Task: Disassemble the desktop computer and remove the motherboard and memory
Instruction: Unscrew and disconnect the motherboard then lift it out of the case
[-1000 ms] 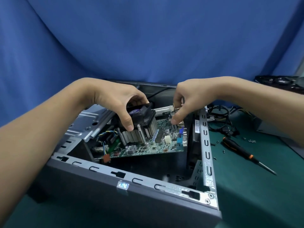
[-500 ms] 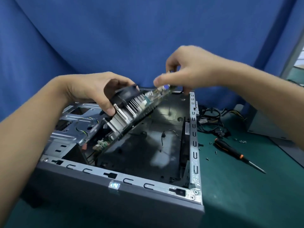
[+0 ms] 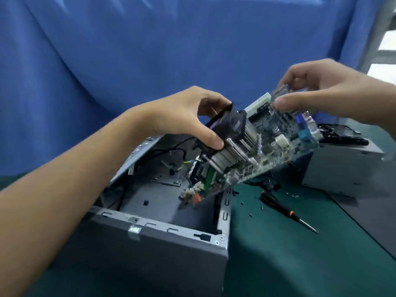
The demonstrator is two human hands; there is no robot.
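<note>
Two hands hold one motherboard (image 3: pixel 278 142) in the air above the open case (image 3: pixel 167 249). The left hand (image 3: pixel 188 116) curls thumb and fingers round the single black fan (image 3: pixel 231 125) that sits on a finned metal heatsink (image 3: pixel 231 155). The right hand (image 3: pixel 321 93) pinches the board's far edge. The board is tilted, with its low end over the case's opening and its high end out past the case's right wall.

One case stands nearest on the green desk (image 3: pixel 300 264), its top side open. One black-and-orange screwdriver (image 3: pixel 280 207) lies flat just right of the case, with several small loose screws (image 3: pixel 250 215) scattered round it; they are too small to count surely. One tangle of black cables (image 3: pixel 265 182) lies beyond the screwdriver. One grey metal box (image 3: pixel 338 168) sits farther right of the case. One blue cloth (image 3: pixel 150 50) hangs behind the case.
</note>
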